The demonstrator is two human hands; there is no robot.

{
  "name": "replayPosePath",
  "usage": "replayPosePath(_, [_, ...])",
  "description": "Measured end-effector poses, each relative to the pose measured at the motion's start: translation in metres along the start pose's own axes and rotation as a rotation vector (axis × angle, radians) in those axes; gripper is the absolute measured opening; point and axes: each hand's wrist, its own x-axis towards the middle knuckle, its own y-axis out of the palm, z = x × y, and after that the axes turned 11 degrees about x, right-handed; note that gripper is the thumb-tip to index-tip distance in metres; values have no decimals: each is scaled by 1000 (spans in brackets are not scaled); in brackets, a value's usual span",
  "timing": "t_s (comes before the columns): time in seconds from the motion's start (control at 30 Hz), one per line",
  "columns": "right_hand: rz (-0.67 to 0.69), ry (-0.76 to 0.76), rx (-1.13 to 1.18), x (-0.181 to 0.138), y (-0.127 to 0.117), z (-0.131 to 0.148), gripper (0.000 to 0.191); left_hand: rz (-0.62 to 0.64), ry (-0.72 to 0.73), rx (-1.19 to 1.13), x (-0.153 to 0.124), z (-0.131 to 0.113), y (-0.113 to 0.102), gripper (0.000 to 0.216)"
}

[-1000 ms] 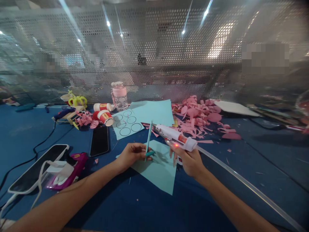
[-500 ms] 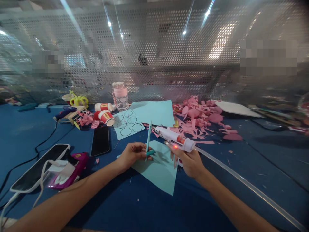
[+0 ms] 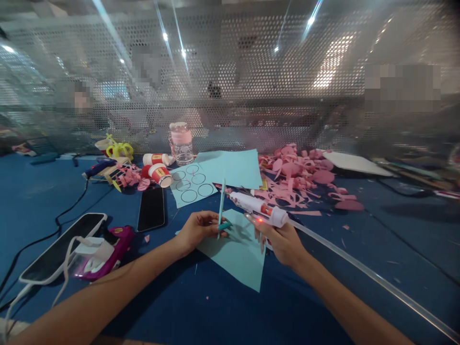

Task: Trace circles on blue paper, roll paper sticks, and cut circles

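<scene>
My left hand (image 3: 201, 230) pinches a narrow light blue paper piece (image 3: 222, 201), which stands nearly upright and slightly tilted. A darker teal tip (image 3: 224, 225) shows by the thumb; I cannot tell whether it is a nail. My right hand (image 3: 282, 239) is wrapped round a white hot glue gun (image 3: 251, 205) with a red light lit on its side. The gun's nozzle points left at the paper piece, close beside it; contact is unclear. From its back a long clear glue stick (image 3: 359, 266) runs to the lower right. Beneath both hands lies a light blue sheet (image 3: 240, 263).
Behind lie a sheet with drawn circles (image 3: 194, 183), more blue paper (image 3: 237, 167), a bottle (image 3: 181, 143) and pink paper scraps (image 3: 287, 167). Paper cups (image 3: 160, 175), a phone (image 3: 151, 209), a white-cased phone (image 3: 64, 247) and a purple power strip (image 3: 120, 239) with cables are at left.
Both hands hold nearly the same pose. The glue gun's nozzle has shifted very slightly down, and the whole view has moved a little.
</scene>
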Motion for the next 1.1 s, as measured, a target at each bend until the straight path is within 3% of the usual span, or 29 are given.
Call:
replayPosePath(0.5, [75,59,17,-2,-2,-6,28,-15,1,-4,1,-2,-1,36])
replayPosePath(1.1, [71,48,-86,-2,-2,-9,29,-56,-24,-36,0,-4,-1,40])
